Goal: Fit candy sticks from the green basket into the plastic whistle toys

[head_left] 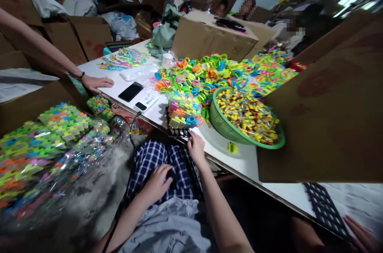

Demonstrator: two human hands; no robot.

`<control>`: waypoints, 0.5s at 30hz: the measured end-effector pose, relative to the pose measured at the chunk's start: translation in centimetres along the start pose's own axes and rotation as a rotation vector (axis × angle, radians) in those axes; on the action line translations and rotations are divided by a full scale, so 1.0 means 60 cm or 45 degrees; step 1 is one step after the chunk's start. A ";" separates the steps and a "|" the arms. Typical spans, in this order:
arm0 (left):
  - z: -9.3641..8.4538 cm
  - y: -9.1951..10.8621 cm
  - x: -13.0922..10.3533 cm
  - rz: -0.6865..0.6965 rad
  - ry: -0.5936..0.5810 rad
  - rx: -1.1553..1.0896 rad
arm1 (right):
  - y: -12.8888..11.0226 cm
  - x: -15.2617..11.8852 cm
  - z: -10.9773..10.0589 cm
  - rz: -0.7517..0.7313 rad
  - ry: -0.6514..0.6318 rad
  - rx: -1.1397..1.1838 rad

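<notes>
My left hand [157, 184] rests on my lap over blue checked cloth, its fingers apart and nothing in them. At the table's front edge, my right hand [196, 146] has its fingertips against the corner of a black slotted tray [178, 132]. Rows of small plastic pieces [183, 111] in green, pink, yellow and blue stand on that tray. Behind it spreads a heap of bright plastic watch-like pieces [206, 71]. To the right, a green basket [229, 131] holds many small yellow and red wrapped items. One yellow-green piece [232, 148] lies near the basket.
A large cardboard box [326, 125] stands at the right, another [209, 35] behind the heap. A phone [131, 91] and a white device [146, 102] lie on the table [158, 115]. Another person's hand [97, 82] rests on its left edge. Bagged pieces [64, 121] fill the left.
</notes>
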State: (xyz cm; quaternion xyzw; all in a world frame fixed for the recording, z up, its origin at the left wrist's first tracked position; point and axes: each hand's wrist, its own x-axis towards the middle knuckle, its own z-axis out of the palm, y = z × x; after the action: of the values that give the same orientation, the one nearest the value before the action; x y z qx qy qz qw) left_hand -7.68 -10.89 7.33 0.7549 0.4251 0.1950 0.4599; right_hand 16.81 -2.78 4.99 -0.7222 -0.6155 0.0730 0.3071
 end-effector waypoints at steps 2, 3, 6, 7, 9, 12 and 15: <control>-0.001 -0.007 0.047 0.053 0.074 0.052 | 0.006 0.001 0.000 0.001 0.035 0.040; -0.003 -0.011 0.072 0.069 0.129 0.089 | 0.011 0.006 -0.005 0.013 0.061 0.061; -0.010 -0.024 0.142 0.083 0.301 0.212 | 0.031 0.040 -0.031 0.090 0.154 0.039; -0.011 -0.027 0.161 0.077 0.341 0.248 | 0.039 0.058 -0.041 0.116 0.180 0.012; -0.011 -0.033 0.188 0.052 0.384 0.307 | 0.054 0.094 -0.057 0.167 0.213 -0.025; -0.006 -0.034 0.202 -0.003 0.392 0.370 | 0.064 0.134 -0.060 0.245 0.234 -0.035; -0.004 -0.027 0.199 -0.077 0.346 0.421 | 0.057 0.144 -0.041 0.290 0.252 0.034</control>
State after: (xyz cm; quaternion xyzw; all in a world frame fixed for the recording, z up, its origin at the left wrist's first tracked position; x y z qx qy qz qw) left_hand -1.89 -0.61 4.90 0.7737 0.5317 0.2087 0.2740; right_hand 22.89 4.24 7.52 -0.7869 -0.4953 0.0441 0.3655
